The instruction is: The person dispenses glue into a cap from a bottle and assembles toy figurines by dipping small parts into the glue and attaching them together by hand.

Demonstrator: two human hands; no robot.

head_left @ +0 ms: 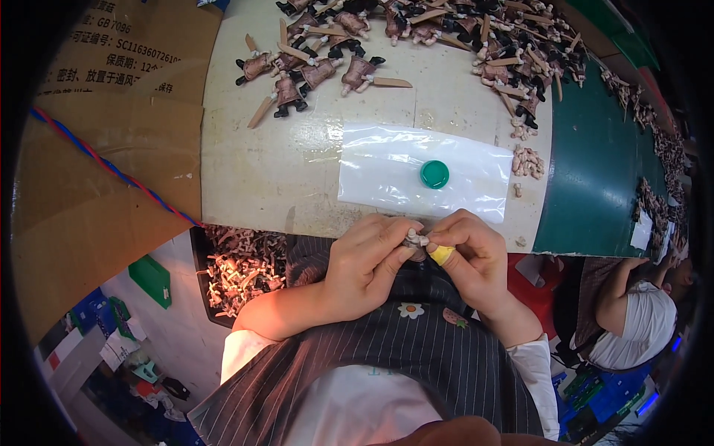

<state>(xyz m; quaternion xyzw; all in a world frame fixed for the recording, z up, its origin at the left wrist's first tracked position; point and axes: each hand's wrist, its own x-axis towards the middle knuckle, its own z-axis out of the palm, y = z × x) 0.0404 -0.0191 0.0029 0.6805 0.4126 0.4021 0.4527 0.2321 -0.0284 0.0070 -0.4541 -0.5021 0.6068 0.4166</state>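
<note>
Close in front of my apron, my left hand [368, 260] pinches a small toy figure [414, 238] between thumb and fingers. Its visible part is pale, and the fingers hide most of the rest. My right hand [476, 256] is closed at the figure's right side, fingertips pressed against its pale part. Yellow tape [442, 255] wraps a digit of the right hand. Just beyond the hands, a round green cap [434, 175] lies on a clear plastic sheet [372, 167]. Beside the sheet's right edge is a small pile of pale toy parts [527, 162].
Many brownish figures [357, 74] with flat tan blade-like pieces cover the table's [268, 178] far side. A cardboard box [126, 156] with a red-blue twisted cord stands left. Below the table edge sits a dark bin [238, 275] of parts. Another person [632, 320] works at right.
</note>
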